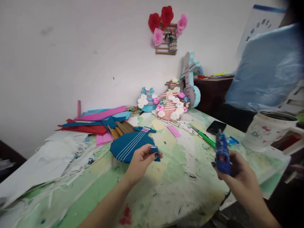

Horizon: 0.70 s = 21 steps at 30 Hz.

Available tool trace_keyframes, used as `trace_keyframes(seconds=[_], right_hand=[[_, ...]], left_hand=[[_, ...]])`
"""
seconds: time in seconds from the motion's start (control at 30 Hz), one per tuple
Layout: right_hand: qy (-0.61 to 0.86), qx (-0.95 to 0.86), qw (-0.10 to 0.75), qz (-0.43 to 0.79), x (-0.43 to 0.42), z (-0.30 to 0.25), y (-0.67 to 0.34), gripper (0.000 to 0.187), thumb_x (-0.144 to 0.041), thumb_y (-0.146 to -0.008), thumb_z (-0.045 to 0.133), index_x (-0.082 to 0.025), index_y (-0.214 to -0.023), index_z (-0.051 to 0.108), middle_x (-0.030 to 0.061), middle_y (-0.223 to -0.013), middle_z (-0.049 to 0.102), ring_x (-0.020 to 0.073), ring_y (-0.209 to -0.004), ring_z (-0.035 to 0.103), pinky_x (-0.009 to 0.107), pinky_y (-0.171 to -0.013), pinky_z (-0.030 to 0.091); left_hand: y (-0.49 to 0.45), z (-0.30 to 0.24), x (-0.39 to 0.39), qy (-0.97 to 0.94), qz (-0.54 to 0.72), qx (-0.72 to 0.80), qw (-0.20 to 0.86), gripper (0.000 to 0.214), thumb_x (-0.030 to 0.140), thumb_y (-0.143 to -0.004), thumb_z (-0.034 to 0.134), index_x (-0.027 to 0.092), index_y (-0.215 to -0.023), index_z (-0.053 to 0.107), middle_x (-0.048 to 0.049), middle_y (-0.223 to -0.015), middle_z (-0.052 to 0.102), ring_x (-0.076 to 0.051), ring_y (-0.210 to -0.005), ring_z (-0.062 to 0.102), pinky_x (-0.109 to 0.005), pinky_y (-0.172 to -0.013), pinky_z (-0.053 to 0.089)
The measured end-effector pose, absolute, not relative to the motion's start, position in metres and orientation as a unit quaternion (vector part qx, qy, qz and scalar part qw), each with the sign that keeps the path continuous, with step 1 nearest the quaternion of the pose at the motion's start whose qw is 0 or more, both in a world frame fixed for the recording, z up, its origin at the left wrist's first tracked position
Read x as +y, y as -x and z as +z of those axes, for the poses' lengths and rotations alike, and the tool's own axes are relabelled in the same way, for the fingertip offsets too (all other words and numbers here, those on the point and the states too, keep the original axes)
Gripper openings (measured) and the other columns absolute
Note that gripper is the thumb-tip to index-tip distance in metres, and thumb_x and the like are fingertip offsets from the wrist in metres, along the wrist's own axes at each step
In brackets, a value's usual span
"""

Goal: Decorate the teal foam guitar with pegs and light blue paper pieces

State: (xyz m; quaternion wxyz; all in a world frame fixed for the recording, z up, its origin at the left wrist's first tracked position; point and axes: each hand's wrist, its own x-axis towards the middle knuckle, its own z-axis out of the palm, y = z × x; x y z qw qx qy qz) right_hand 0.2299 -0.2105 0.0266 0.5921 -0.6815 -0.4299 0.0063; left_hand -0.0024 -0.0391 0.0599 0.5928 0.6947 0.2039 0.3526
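Observation:
Between the thumb and fingers of my left hand point(143, 160) is a small dark-blue piece point(154, 149), closed in a pinch. Just behind that hand lies a blue paper lute point(129, 144) with white strings running up to a short neck and crossbar. My right hand point(239, 175) is wrapped round a blue hot glue gun point(222, 155), its nozzle pointing up and away from me. The glue gun is held over the table's right side, apart from the lute. Part of the blue piece is hidden by my fingers.
Coloured paper strips point(102, 115) and white shreds point(64, 147) cover the left side. Decorated lutes point(169, 106) stand by the wall. A green cutter point(206, 139), a black phone-like slab point(216, 127) and a white mug-shaped container point(267, 131) are at right.

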Motion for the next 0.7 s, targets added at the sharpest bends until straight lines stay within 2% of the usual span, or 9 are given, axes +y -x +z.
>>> trace_keyframes(seconds=[0.07, 0.13, 0.23, 0.33, 0.43, 0.53, 0.7], right_hand=[[0.658, -0.475, 0.584, -0.006, -0.192, 0.032, -0.213, 0.023, -0.028, -0.068, 0.065, -0.024, -0.085, 0.050, -0.0024, -0.066, 0.054, 0.0136, -0.053, 0.052, 0.023, -0.045, 0.042], [0.639, -0.517, 0.570, -0.017, -0.175, 0.039, -0.200, 0.018, -0.027, -0.071, 0.065, -0.024, -0.081, 0.050, -0.0036, -0.062, 0.049, 0.0117, -0.052, 0.047, 0.022, -0.046, 0.040], [0.612, -0.551, 0.566, -0.016, -0.151, 0.051, -0.186, 0.017, -0.029, -0.074, 0.066, -0.022, -0.075, 0.050, -0.0040, -0.059, 0.046, 0.0102, -0.049, 0.041, 0.022, -0.043, 0.036], [0.589, -0.561, 0.581, 0.030, -0.125, 0.060, -0.177, 0.016, -0.031, -0.076, 0.064, -0.022, -0.076, 0.051, -0.0043, -0.059, 0.046, 0.0094, -0.046, 0.040, 0.022, -0.041, 0.033], [0.572, -0.565, 0.592, 0.062, -0.097, 0.065, -0.172, 0.018, -0.033, -0.076, 0.063, -0.022, -0.077, 0.050, -0.0050, -0.059, 0.046, 0.0089, -0.044, 0.039, 0.021, -0.040, 0.033], [0.558, -0.590, 0.583, 0.027, -0.072, 0.065, -0.168, 0.017, -0.031, -0.076, 0.062, -0.021, -0.075, 0.048, -0.0047, -0.060, 0.047, 0.0098, -0.048, 0.042, 0.021, -0.044, 0.035], [0.534, -0.643, 0.548, -0.022, -0.049, 0.047, -0.170, 0.016, -0.025, -0.076, 0.059, -0.022, -0.073, 0.044, -0.0055, -0.059, 0.045, 0.0103, -0.051, 0.040, 0.022, -0.049, 0.033]], left_hand=[[0.008, 0.062, -0.044, -0.717, 0.379, 0.218, 0.543, 0.012, 0.028, -0.078, 0.065, 0.016, -0.079, 0.068, -0.0073, -0.083, 0.069, -0.019, -0.081, 0.062, -0.030, -0.077, 0.048], [0.012, 0.062, -0.046, -0.697, 0.395, 0.219, 0.557, 0.012, 0.028, -0.076, 0.068, 0.016, -0.077, 0.068, -0.0075, -0.081, 0.069, -0.020, -0.080, 0.063, -0.030, -0.076, 0.049], [0.017, 0.057, -0.044, -0.560, 0.403, 0.175, 0.702, 0.018, 0.029, -0.072, 0.073, 0.016, -0.081, 0.065, -0.0038, -0.073, 0.068, -0.017, -0.070, 0.064, -0.030, -0.070, 0.052], [0.019, 0.052, -0.037, -0.375, 0.406, 0.150, 0.820, 0.021, 0.023, -0.071, 0.075, 0.016, -0.086, 0.062, 0.0016, -0.070, 0.065, -0.010, -0.063, 0.064, -0.023, -0.067, 0.053], [0.021, 0.053, -0.030, -0.260, 0.414, 0.169, 0.856, 0.005, 0.016, -0.083, 0.062, 0.015, -0.087, 0.062, 0.0009, -0.073, 0.066, -0.008, -0.067, 0.066, -0.020, -0.070, 0.054], [0.021, 0.055, -0.026, -0.226, 0.428, 0.208, 0.850, 0.016, 0.016, -0.091, 0.048, 0.013, -0.085, 0.062, -0.0022, -0.079, 0.068, -0.009, -0.072, 0.068, -0.022, -0.076, 0.055], [0.021, 0.055, -0.019, -0.217, 0.442, 0.248, 0.834, 0.023, 0.015, -0.094, 0.041, 0.011, -0.084, 0.062, -0.0049, -0.085, 0.070, -0.010, -0.076, 0.069, -0.024, -0.082, 0.055]])
